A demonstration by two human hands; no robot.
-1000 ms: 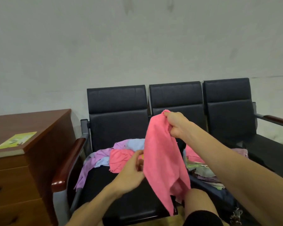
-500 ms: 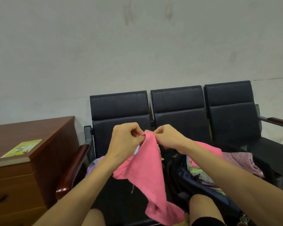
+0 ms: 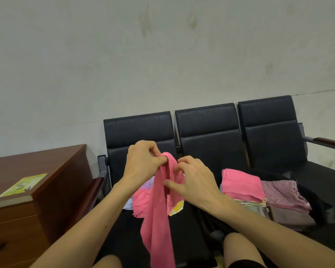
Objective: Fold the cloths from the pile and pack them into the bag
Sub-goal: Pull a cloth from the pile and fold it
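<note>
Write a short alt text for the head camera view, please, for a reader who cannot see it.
Two bare hands hold a pink cloth up by its top edge, the left hand pinching it and the right hand touching it. Behind, black chairs carry a pile of cloths and an open bag with folded ones.

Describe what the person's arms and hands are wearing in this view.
Both forearms are bare up to the frame edge: no sleeves show. The left hand and the right hand wear no gloves, and no rings, watch or bracelet can be seen on either wrist. A dark hem of clothing shows at the bottom edge over the right leg.
</note>
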